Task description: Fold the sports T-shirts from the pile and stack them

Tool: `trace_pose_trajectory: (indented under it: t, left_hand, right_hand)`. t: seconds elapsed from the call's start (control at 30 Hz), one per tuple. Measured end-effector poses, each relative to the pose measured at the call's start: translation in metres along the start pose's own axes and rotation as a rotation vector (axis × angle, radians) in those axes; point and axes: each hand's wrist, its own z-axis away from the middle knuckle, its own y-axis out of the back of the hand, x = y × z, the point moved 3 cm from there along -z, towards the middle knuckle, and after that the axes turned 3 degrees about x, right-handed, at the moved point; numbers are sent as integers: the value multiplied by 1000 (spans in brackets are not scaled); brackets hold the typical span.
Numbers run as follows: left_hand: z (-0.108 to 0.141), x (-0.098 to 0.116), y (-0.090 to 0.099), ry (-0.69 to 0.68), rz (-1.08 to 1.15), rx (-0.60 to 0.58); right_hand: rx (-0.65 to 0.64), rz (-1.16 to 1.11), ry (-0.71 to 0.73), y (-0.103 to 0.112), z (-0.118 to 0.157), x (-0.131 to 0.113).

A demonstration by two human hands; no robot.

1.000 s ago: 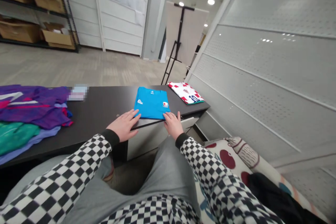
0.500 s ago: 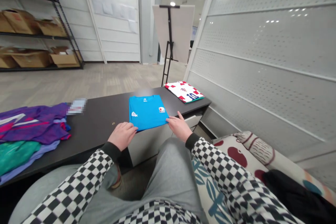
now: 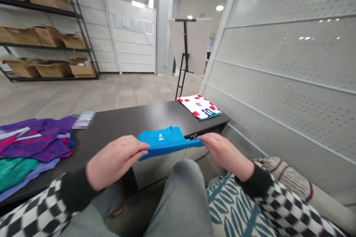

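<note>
A blue jersey [image 3: 164, 139], folded, hangs partly over the front edge of the dark tabletop [image 3: 119, 122]. My left hand [image 3: 118, 157] pinches its left front corner between thumb and fingers. At the opposite side my right hand [image 3: 222, 152] grips the right corner and holds it stretched out beyond the table edge. The cloth is pulled taut between both hands, and a small white logo shows near its collar. The lower part of the jersey's front is hidden from me.
A red-and-white checked jersey [image 3: 200, 106] lies folded at the table's far right. Purple jerseys [image 3: 39, 137] and a green garment [image 3: 16, 172] are heaped at the left. Patterned cushions [image 3: 236, 207] lie to my right, beside a white perforated panel [image 3: 283, 52]. An easel [image 3: 185, 44] stands behind the table.
Both hands have taken hold of the blue jersey's front corners, drawn it toward me and raised its near edge. My hands are farther apart, and the view has shifted slightly.
</note>
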Motion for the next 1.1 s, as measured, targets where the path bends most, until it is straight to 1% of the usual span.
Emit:
trace_pose_trajectory:
  t: [0.1,0.17,0.2,0.27,0.33,0.37,0.43,0.47,0.53,0.63,0.7,0.77,0.8,0.83,0.87,0.9,0.93,1.0,1.03,1.1]
  left_hand:
    - [-13,20,32,27,79,-44]
    - [-25,27,45,48,100,-62]
    - [-32,28,48,55,102,-69]
    - [-50,26,51,61,96,-76]
    - [-72,18,48,70,93,-82]
    - [-87,11,45,80,93,-85]
    - [-122,-4,39,109,85,-91]
    - [-142,-12,37,128,72,-91]
    - [-189,-27,35,165,36,-61]
    - [-265,-40,44,196,2,80]
    - [-315,-42,53,181,-12,193]
    - [-359,-43,53,134,-29,282]
    - [-379,-44,49,106,-38,318]
    - [-397,-45,39,79,-45,341]
    - [-412,-48,24,55,-47,348]
    - [-425,-51,4,35,-45,341]
    - [-434,-55,-21,21,-39,315]
    - [-441,-63,-84,2,-15,241]
    - [-440,-66,-120,8,-9,193]
    - [-427,-70,-194,60,-21,82]
  right_hand:
    - [-1,50,38,51,3,-18]
    - [3,61,35,76,3,-25]
    - [6,62,30,84,2,-26]
    - [8,68,22,95,-1,-20]
    - [8,86,16,97,-9,-2]
    - [6,96,14,96,-16,12]
    - [4,117,14,95,-38,47]
    - [5,128,11,95,-54,68]
    - [1,166,-30,101,-95,113]
    - [5,222,-121,122,-170,181]
    - [98,265,-199,142,-216,221]
    - [193,280,-249,158,-249,260]
    - [231,280,-268,162,-258,279]
    - [259,279,-287,163,-263,299]
    - [277,279,-308,159,-262,318]
    - [284,281,-330,152,-257,338]
    - [281,282,-352,141,-248,357]
    - [254,279,-387,108,-217,391]
    - [227,268,-399,86,-197,406]
    - [166,246,-429,39,-148,430]
